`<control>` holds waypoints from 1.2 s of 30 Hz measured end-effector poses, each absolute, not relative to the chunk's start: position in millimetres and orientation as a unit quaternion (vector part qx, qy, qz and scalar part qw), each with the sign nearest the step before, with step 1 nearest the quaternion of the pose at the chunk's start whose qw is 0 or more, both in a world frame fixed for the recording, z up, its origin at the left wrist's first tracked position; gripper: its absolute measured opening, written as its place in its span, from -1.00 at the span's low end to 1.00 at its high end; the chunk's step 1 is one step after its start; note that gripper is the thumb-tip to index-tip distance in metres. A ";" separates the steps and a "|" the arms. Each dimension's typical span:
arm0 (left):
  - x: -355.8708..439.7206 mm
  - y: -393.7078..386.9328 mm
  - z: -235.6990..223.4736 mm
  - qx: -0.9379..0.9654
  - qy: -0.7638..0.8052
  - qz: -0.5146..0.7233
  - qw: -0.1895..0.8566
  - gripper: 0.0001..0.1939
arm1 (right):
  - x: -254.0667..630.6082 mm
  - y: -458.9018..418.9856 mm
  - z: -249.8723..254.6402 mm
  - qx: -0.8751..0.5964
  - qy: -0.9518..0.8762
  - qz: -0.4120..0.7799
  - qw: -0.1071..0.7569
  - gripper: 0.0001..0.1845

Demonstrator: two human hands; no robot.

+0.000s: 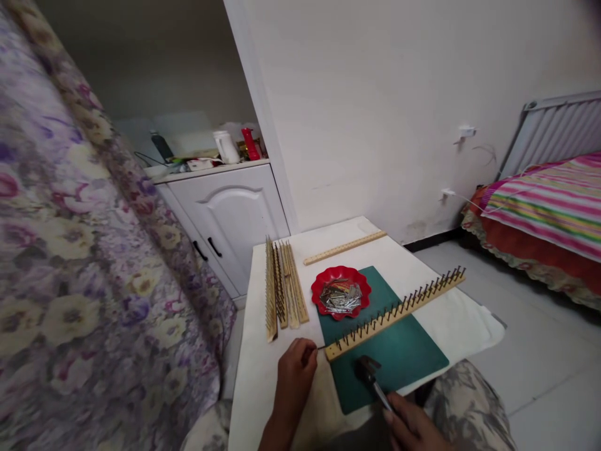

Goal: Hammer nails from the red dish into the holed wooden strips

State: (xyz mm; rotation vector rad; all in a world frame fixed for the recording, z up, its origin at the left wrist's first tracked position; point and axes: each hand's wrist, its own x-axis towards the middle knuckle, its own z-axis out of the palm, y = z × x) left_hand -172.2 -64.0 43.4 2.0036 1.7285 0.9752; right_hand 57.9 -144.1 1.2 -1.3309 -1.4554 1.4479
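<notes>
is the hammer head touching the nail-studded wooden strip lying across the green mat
Apart. The head view shows a patch of bare green mat between the hammer head and the near edge of the wooden strip.

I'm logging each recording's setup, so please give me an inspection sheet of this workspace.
Surface: white-covered table, green mat on it.
Work items: nail-studded wooden strip across the mat, reaching past its right edge; red dish holding loose nails.
Clutter: more wooden strips grouped at left; another strip toward the wall.
Grips: left grip pinches what looks like a nail at the strip's near end; right grip holds a hammer.
Cables: white cable between wall socket and bed.
Surroundings: floral curtain, white cabinet.
</notes>
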 end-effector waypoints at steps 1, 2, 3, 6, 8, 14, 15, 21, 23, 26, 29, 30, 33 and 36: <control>-169.5 -65.1 43.5 0.710 0.600 0.335 0.156 -0.87 | 57.7 -143.7 1.8 -0.514 -0.561 0.553 0.340 -0.56; -167.3 -65.5 43.7 0.717 0.596 0.329 0.150 -0.87 | 57.6 -143.3 1.7 -0.517 -0.561 0.551 0.338 -0.56; -165.5 -65.5 43.8 0.722 0.594 0.324 0.145 -0.87 | 57.5 -143.0 1.1 -0.517 -0.561 0.552 0.335 -0.57; -162.8 -64.2 43.4 0.734 0.591 0.308 0.130 -0.86 | 56.9 -142.8 -0.7 -0.517 -0.559 0.556 0.333 -0.55; -162.2 -63.1 42.6 0.741 0.589 0.298 0.124 -0.85 | 56.7 -143.2 0.4 -0.517 -0.558 0.555 0.335 -0.53; -159.9 -59.0 40.6 0.754 0.593 0.261 0.113 -0.84 | 58.4 -144.7 10.4 -0.521 -0.554 0.555 0.338 -0.51; -159.5 -58.2 40.7 0.756 0.592 0.256 0.111 -0.85 | 58.7 -144.7 10.6 -0.521 -0.553 0.555 0.339 -0.51; -158.3 -50.1 45.6 0.772 0.585 0.218 0.116 -0.86 | 58.2 -143.9 2.8 -0.517 -0.570 0.536 0.347 -0.52; -157.9 -46.1 48.2 0.776 0.575 0.223 0.131 -0.87 | 57.9 -144.1 2.1 -0.525 -0.561 0.538 0.347 -0.53; -156.7 -41.0 50.1 0.775 0.550 0.259 0.172 -0.89 | 58.5 -144.4 5.6 -0.527 -0.552 0.546 0.346 -0.53; -155.0 -39.1 46.9 0.755 0.540 0.308 0.210 -0.87 | 59.3 -143.9 10.1 -0.520 -0.569 0.534 0.349 -0.53; -154.4 -39.1 44.2 0.744 0.540 0.325 0.220 -0.86 | 59.3 -143.6 11.0 -0.524 -0.570 0.528 0.348 -0.52; -152.6 -40.7 32.5 0.707 0.550 0.370 0.248 -0.85 | 58.6 -142.9 11.1 -0.536 -0.567 0.532 0.328 -0.49; -150.9 -42.7 20.0 0.671 0.569 0.393 0.268 -0.85 | 57.8 -144.0 8.4 -0.550 -0.559 0.529 0.326 -0.49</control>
